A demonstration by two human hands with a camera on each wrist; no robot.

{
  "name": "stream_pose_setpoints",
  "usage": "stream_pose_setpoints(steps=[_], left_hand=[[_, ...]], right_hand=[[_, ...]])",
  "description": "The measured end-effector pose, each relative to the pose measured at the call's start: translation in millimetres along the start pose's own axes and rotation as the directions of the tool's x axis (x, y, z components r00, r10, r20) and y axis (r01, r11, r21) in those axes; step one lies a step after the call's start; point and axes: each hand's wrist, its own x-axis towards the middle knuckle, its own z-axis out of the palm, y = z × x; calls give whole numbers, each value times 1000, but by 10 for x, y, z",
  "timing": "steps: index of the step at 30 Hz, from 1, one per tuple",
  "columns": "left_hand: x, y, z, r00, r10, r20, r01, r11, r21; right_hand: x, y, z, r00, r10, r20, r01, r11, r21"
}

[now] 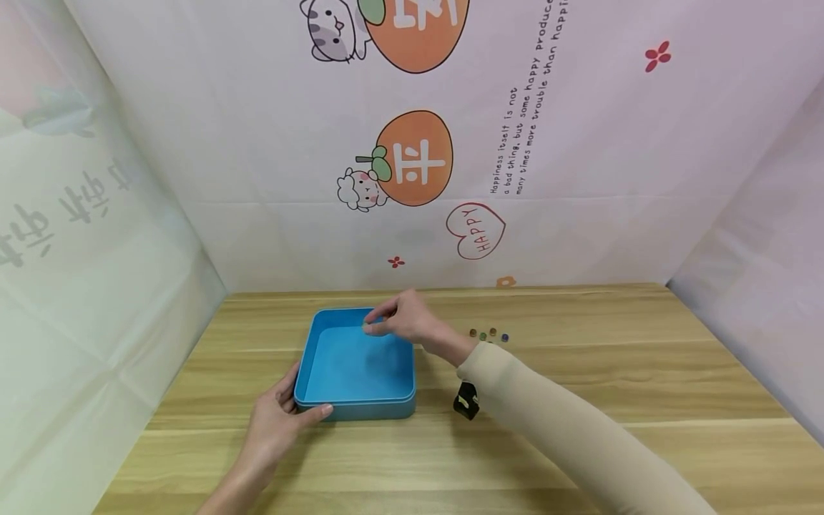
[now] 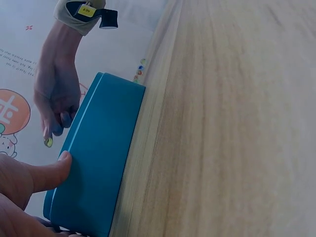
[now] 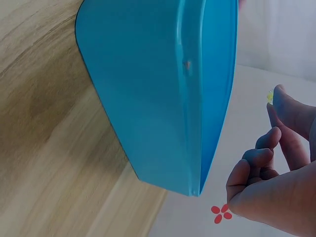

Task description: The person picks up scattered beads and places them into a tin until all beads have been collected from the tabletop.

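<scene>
1. Left hand. My left hand (image 1: 273,422) grips the blue open-topped box (image 1: 373,410) at its near left corner. The thumb presses on the near rim; the fingers lie along the outside of the left wall. The box sits flat on the wooden tabletop (image 1: 579,379).

2. Right hand. My right hand (image 1: 412,318) is above the far right part of the box. Thumb and forefinger are closed to a fine pinch on a small, translucent yellow-green bead (image 3: 270,97); the remaining fingers are curled in and hold nothing that I can see. The bead is over the opening, apart from the walls.

3. Pieces outside the box. To the right, near the back of the tabletop, stand two amber beads (image 1: 493,332), a green bead (image 1: 483,336) and a blue bead (image 1: 505,337). A further piece may be partly covered by my forearm; exact count not determinable.

4. Progress. Judged from this position: pick-up of the yellow-green bead is done, as is its carry to the box. Its release is not yet done. The outlying beads remain to be handled, which suggests an early or middle stage.
</scene>
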Motion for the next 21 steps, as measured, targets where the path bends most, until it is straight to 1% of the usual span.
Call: stream_pose_setpoints(steps=[5, 15, 21], left_hand=[[4, -9, -5, 1000, -5, 6, 5, 1000, 0], [12, -4, -7, 1000, -7, 7, 6, 1000, 3], [15, -6, -4, 1000, -5, 7, 5, 1000, 1]], right_hand=[[35, -7, 74, 1000, 17, -1, -17, 1000, -5], [61, -8, 179, 1000, 11, -13, -11, 999, -34], [89, 21, 244, 1000, 15, -18, -15, 1000, 4]])
